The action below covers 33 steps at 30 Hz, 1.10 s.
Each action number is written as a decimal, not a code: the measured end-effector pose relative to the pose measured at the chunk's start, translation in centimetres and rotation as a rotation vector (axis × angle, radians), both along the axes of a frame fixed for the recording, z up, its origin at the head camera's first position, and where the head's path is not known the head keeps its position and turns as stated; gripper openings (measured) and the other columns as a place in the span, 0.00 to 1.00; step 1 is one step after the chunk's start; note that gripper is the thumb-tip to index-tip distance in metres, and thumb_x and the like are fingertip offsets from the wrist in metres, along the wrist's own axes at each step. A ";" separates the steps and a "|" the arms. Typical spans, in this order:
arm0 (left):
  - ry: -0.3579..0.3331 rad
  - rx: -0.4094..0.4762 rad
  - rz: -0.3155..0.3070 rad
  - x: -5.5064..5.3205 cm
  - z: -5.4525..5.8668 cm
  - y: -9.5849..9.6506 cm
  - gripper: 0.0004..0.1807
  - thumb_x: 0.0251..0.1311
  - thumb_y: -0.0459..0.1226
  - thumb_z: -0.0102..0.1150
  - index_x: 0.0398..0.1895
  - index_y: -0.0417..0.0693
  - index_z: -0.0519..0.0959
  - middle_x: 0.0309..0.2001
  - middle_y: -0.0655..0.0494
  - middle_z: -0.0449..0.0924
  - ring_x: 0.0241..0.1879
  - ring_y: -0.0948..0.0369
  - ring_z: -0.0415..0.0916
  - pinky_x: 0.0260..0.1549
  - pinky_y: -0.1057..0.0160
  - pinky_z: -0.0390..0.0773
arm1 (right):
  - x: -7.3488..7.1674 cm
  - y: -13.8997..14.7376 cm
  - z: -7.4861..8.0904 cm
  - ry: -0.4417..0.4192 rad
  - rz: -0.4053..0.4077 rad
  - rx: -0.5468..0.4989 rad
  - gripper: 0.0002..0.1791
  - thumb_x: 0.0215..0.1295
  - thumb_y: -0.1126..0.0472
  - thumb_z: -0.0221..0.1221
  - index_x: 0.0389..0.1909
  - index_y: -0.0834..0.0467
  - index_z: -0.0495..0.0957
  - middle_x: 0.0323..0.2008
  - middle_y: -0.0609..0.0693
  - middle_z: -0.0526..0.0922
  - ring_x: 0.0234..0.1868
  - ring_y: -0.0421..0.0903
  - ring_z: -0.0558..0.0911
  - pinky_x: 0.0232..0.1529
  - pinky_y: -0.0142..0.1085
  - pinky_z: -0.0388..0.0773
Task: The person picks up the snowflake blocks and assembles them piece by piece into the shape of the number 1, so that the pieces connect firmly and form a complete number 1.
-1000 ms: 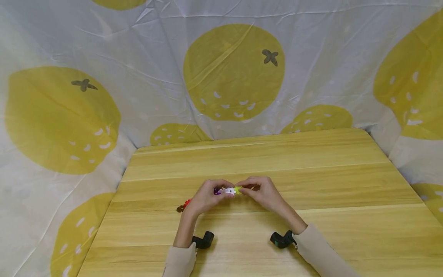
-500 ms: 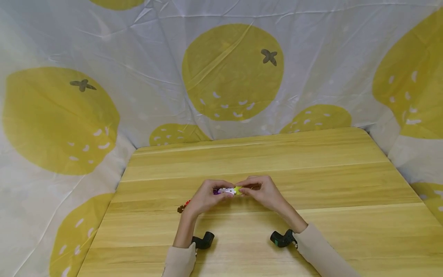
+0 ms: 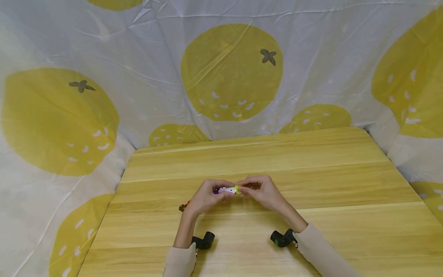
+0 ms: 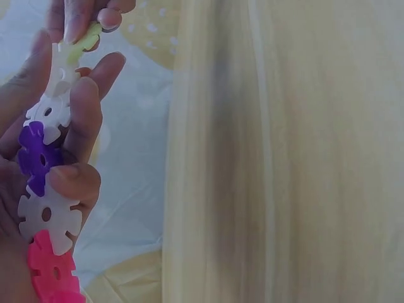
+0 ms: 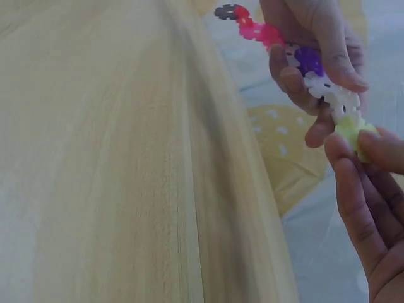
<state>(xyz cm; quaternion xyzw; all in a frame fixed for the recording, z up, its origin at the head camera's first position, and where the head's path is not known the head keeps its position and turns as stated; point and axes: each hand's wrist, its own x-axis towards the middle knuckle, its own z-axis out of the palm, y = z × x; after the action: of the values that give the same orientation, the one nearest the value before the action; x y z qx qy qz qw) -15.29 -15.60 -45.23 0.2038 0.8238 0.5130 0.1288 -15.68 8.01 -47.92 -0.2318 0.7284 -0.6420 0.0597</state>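
Note:
A chain of notched plastic snowflake discs runs along my left hand (image 3: 204, 198), whose curled fingers grip it. In the left wrist view a purple disc (image 4: 38, 158) sits between white discs, with a pink disc (image 4: 52, 268) nearer the wrist. At the chain's far tail, past the left wrist, is a brown disc (image 3: 182, 207). My right hand (image 3: 261, 191) pinches a yellow-green disc (image 5: 348, 131) between thumb and fingers. This disc meets the white disc (image 5: 344, 106) at the chain's end. Both hands are close together above the table, fingertips nearly meeting.
The wooden table (image 3: 263, 157) spreads beneath both hands. Behind it hangs a white cloth (image 3: 152, 77) printed with yellow fruit. Black wrist devices, one on the left (image 3: 204, 241) and one on the right (image 3: 282, 238), jut inward below the hands.
The brown tail of the chain has shifted slightly right and up and turned a little. Both hands stay nearly in place, still holding the chain and the yellow-green disc.

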 end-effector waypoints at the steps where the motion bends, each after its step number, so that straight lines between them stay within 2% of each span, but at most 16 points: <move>1: -0.001 0.005 0.000 0.0 0.0 0.0 0.13 0.65 0.36 0.69 0.51 0.43 0.87 0.46 0.46 0.89 0.31 0.63 0.80 0.32 0.63 0.84 | 0.0 0.1 0.1 -0.016 0.004 -0.003 0.09 0.69 0.65 0.66 0.47 0.60 0.89 0.41 0.59 0.90 0.36 0.62 0.89 0.39 0.51 0.87; 5: -0.003 0.010 -0.011 0.1 0.2 0.0 0.13 0.66 0.38 0.68 0.52 0.46 0.87 0.47 0.48 0.89 0.32 0.61 0.80 0.33 0.66 0.83 | 0.1 0.2 0.3 -0.030 0.017 -0.023 0.09 0.71 0.63 0.64 0.48 0.60 0.88 0.43 0.60 0.90 0.37 0.66 0.88 0.41 0.53 0.87; 12: -0.013 0.001 0.000 0.3 0.4 -0.1 0.13 0.65 0.38 0.70 0.51 0.45 0.88 0.48 0.48 0.89 0.33 0.60 0.81 0.33 0.61 0.85 | 0.1 -0.3 0.1 0.032 0.014 -0.032 0.08 0.70 0.66 0.65 0.46 0.62 0.88 0.40 0.61 0.90 0.34 0.64 0.88 0.37 0.52 0.87; 16: -0.009 -0.002 0.005 0.3 0.3 0.1 0.15 0.67 0.41 0.69 0.53 0.46 0.87 0.47 0.49 0.89 0.33 0.59 0.79 0.33 0.64 0.83 | 0.0 -0.2 0.1 0.006 -0.005 -0.046 0.09 0.71 0.65 0.65 0.47 0.61 0.88 0.40 0.61 0.90 0.34 0.63 0.88 0.37 0.52 0.87; 19: -0.024 0.003 -0.007 0.3 0.2 0.3 0.16 0.70 0.43 0.65 0.55 0.46 0.85 0.48 0.49 0.89 0.34 0.54 0.81 0.34 0.64 0.82 | -0.1 0.2 0.1 -0.029 -0.011 -0.070 0.10 0.72 0.65 0.63 0.49 0.62 0.87 0.41 0.63 0.89 0.34 0.61 0.88 0.39 0.54 0.87; 23: -0.057 0.011 -0.028 0.3 0.2 0.3 0.17 0.73 0.44 0.61 0.59 0.46 0.83 0.49 0.43 0.87 0.40 0.45 0.83 0.41 0.55 0.84 | -0.4 0.6 0.2 -0.061 -0.016 -0.082 0.12 0.73 0.66 0.62 0.52 0.66 0.85 0.40 0.66 0.88 0.33 0.55 0.89 0.40 0.54 0.87; 28: -0.064 -0.006 -0.010 0.3 0.6 -0.2 0.20 0.74 0.46 0.60 0.60 0.44 0.81 0.50 0.41 0.87 0.44 0.46 0.85 0.47 0.48 0.84 | -0.7 1.0 0.5 -0.085 -0.064 -0.095 0.14 0.72 0.65 0.63 0.52 0.69 0.84 0.41 0.66 0.88 0.33 0.56 0.89 0.40 0.53 0.87; 33: -0.040 -0.044 -0.010 0.2 0.8 -0.7 0.21 0.74 0.44 0.61 0.62 0.41 0.80 0.47 0.40 0.88 0.45 0.46 0.85 0.43 0.60 0.83 | -1.1 1.7 0.6 -0.119 -0.106 -0.115 0.14 0.73 0.63 0.63 0.52 0.68 0.84 0.42 0.66 0.88 0.34 0.55 0.90 0.41 0.52 0.87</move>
<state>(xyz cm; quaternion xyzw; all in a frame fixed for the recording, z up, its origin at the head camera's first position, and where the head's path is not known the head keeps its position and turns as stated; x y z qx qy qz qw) -15.05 -16.29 -44.46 0.1946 0.8313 0.4980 0.1521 -16.74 9.66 -47.30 -0.1572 0.6969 -0.6976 0.0554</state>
